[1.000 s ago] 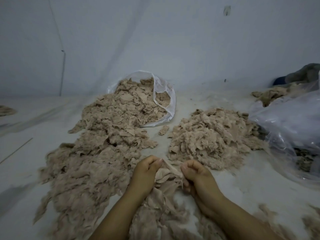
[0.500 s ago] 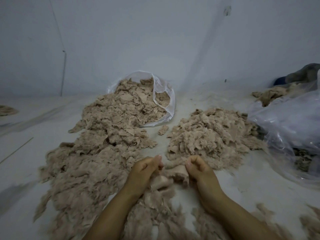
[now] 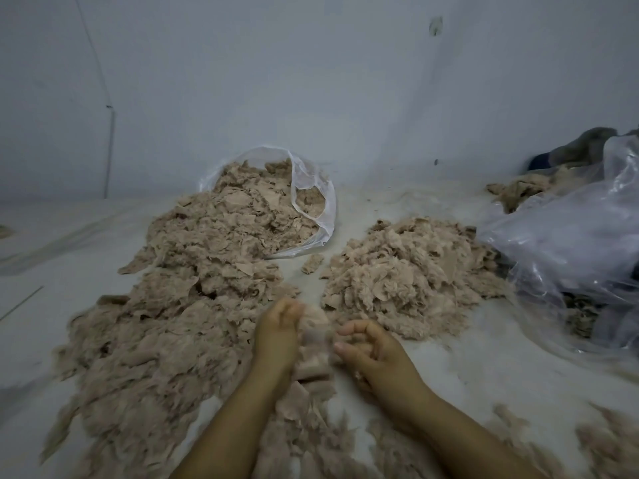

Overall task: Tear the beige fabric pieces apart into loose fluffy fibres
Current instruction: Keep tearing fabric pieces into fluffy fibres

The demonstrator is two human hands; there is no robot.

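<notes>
A beige fabric piece [image 3: 314, 344] hangs between my two hands, low in the middle of the view. My left hand [image 3: 276, 335] grips its upper left edge with curled fingers. My right hand [image 3: 368, 350] pinches its right side, thumb toward the cloth. Torn fluffy fibres [image 3: 304, 440] lie on the floor below my wrists. A long spread of beige pieces [image 3: 166, 316] runs along the left, spilling from a clear plastic bag [image 3: 325, 209]. A second beige heap [image 3: 411, 278] sits just beyond my right hand.
A large crumpled clear plastic bag [image 3: 570, 257] lies at the right with some beige scraps under it. More beige cloth [image 3: 518, 191] and a dark bundle [image 3: 581, 146] lie at the far right by the pale wall. The floor is pale.
The fabric piece was held flat and taut, then bunched; now it is pulled into a narrow crumpled strip. My right hand has dropped lower and my left has risen slightly.
</notes>
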